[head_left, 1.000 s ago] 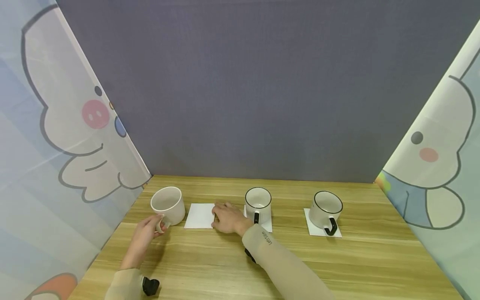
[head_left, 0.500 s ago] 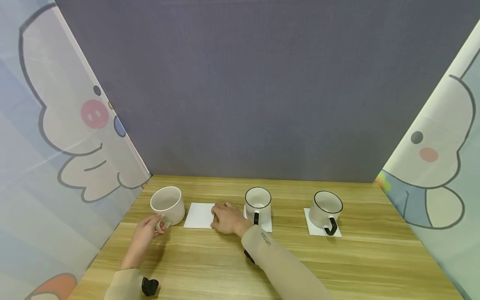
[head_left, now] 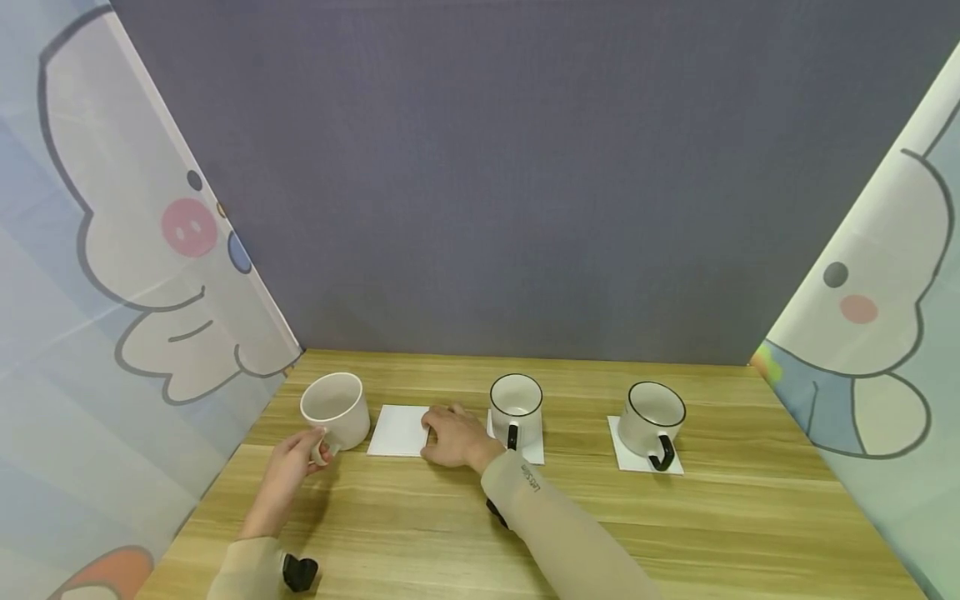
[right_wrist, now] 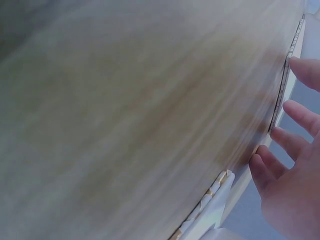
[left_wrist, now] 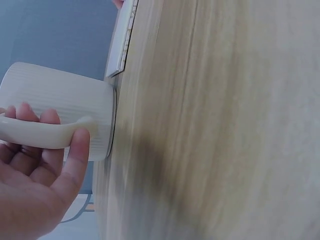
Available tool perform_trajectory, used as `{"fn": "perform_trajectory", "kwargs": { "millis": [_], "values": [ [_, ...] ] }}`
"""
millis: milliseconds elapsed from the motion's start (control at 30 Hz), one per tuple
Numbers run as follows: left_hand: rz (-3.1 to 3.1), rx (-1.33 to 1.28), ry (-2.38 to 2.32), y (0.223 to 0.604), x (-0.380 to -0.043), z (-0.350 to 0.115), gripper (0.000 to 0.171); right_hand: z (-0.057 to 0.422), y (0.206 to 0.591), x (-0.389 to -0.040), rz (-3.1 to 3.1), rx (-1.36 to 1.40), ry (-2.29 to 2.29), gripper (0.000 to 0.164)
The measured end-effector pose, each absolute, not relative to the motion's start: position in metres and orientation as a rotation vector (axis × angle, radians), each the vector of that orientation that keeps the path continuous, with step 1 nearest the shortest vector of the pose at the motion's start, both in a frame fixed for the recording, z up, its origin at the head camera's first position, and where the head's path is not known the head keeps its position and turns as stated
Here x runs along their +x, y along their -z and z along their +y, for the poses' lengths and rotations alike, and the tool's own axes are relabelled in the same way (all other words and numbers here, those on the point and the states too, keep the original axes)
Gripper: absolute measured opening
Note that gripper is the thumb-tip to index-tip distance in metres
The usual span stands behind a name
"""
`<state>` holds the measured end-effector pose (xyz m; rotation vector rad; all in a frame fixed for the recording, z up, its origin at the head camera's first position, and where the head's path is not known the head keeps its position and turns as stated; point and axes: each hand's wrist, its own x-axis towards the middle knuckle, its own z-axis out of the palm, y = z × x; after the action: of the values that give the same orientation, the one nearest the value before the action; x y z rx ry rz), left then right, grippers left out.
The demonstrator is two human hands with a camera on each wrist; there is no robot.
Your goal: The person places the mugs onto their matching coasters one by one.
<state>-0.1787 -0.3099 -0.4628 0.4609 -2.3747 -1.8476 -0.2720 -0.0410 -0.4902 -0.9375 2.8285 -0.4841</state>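
Note:
My left hand (head_left: 291, 465) grips the handle of a plain off-white mug (head_left: 341, 412), its fingers curled round it in the left wrist view. The ribbed mug (left_wrist: 85, 95) stands upright at the table's left. Just to its right lies a white square coaster (head_left: 396, 432), flat and with nothing standing on it. My right hand (head_left: 455, 436) lies at the coaster's right side, fingertips right at its edge. In the right wrist view its fingers (right_wrist: 300, 112) are spread and loosely bent along the coaster's edge (right_wrist: 282, 95).
A black-rimmed mug (head_left: 517, 408) with a black handle stands on a second coaster (head_left: 537, 455), behind my right wrist. Farther right, a similar mug (head_left: 652, 417) stands on its own coaster (head_left: 626, 461). A grey panel (head_left: 517, 183) rises behind the wooden table (head_left: 735, 500); printed cloths (head_left: 135, 275) flank it.
My right hand has shifted very slightly to the left. The left hand keeps its grip on the mug handle, and the two black-rimmed mugs stand as before.

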Motion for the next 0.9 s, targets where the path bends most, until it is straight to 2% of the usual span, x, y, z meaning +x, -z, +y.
{"fn": "perform_trajectory", "kwargs": {
  "millis": [900],
  "values": [
    [-2.257,0.437,1.757,0.471,-0.176,-0.3,0.042,-0.043,0.487,-0.272,2.847,-0.915,0.407,0.041]
  ]
}}
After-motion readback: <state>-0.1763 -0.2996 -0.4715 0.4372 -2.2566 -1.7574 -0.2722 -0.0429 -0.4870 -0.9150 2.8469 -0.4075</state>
